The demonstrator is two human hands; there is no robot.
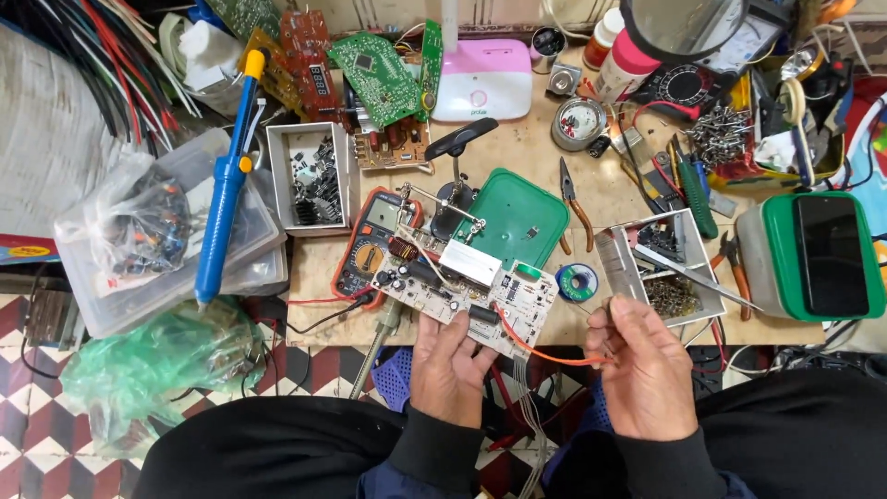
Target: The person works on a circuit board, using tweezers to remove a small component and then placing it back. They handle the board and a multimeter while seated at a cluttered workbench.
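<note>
My left hand (pixel 450 363) grips the near edge of a white circuit board (pixel 467 288) crowded with components, held over the front edge of the workbench. An orange wire (pixel 545 353) runs from the board toward my right hand (pixel 645 365). That hand's fingers are pinched on the wire's end and on what looks like the handle of metal tweezers (pixel 698 277) that point away to the right. An orange multimeter (pixel 372 243) lies just behind the board, beside a helping-hand clamp stand (pixel 455 196) and a green lid (pixel 516 215).
A blue desoldering pump (pixel 224 176) lies on clear plastic boxes at left. Trays of parts (pixel 312 177), spare boards (pixel 374 66), pliers (pixel 573 203), a solder spool (pixel 578 281), a phone on a green box (pixel 829 254) and a magnifier (pixel 679 26) crowd the bench (pixel 527 148).
</note>
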